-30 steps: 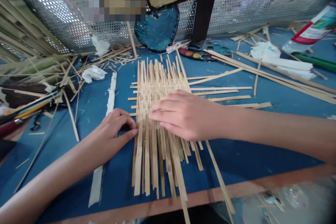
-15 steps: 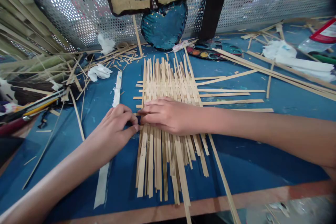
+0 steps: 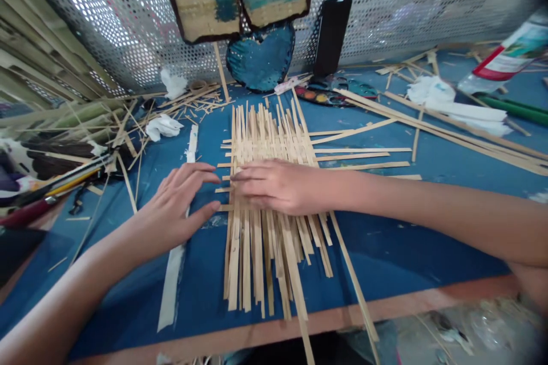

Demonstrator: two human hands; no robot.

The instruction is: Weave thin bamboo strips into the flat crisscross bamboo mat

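Note:
A woven mat of pale bamboo strips (image 3: 257, 256) lies on the blue table, its long strips running toward me and thinner ones crossing them. My right hand (image 3: 282, 187) rests flat across the middle of the weave, fingers stretched to the left edge, covering the crossings beneath. Just left of that edge is my left hand (image 3: 188, 199), thumb and fingers apart with nothing between them. Short ends of the cross strips (image 3: 223, 190) stick out near its fingertips. A white tape strip (image 3: 170, 291) on the table passes under my left hand.
Behind the mat are a blue heart-shaped piece (image 3: 260, 60), a phone (image 3: 333, 37) leaning on the mesh, and a paint palette (image 3: 325, 96). Loose strips (image 3: 445, 122) and a bottle (image 3: 500, 63) lie right. Brushes (image 3: 64, 185) and bamboo scraps crowd the left.
My left thumb and fingers have parted from their pinch at the mat's left edge, and the hand has drawn slightly left. The right hand stays on the weave. The camera view has shifted.

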